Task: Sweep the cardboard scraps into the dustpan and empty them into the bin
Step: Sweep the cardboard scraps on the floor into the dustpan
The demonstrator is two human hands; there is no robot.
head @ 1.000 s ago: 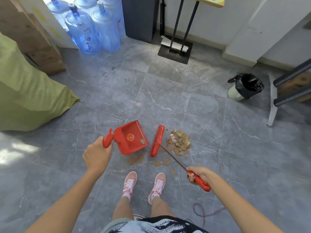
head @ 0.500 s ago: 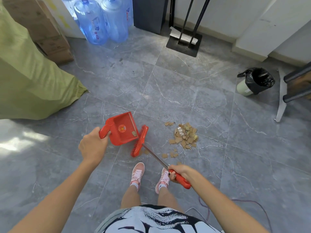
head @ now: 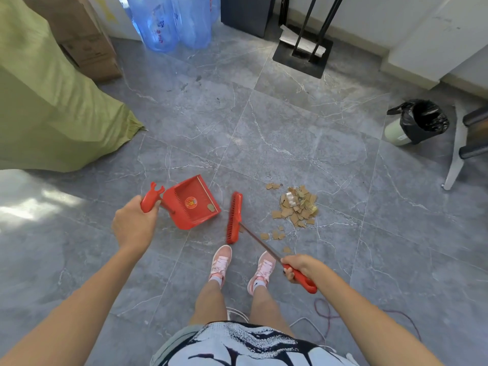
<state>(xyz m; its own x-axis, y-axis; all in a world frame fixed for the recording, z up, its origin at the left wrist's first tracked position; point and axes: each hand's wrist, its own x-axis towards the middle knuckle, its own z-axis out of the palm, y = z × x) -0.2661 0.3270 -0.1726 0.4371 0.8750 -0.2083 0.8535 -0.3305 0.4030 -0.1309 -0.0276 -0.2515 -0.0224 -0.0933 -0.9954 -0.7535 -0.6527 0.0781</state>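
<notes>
Scraps [head: 297, 207] lie heaped on the floor just right of the broom [head: 234, 217]; the right hand [head: 295, 265] grips its handle, the left hand [head: 133, 225] clasps the dustpan [head: 192, 202] handle; best set the pan's lip flat, sweep short strokes leftward; bin [head: 420, 122] waits far right.

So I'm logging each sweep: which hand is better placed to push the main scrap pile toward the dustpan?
Right. The right hand grips the brush, beside the scrap pile; the left hand holds the dustpan.
</notes>
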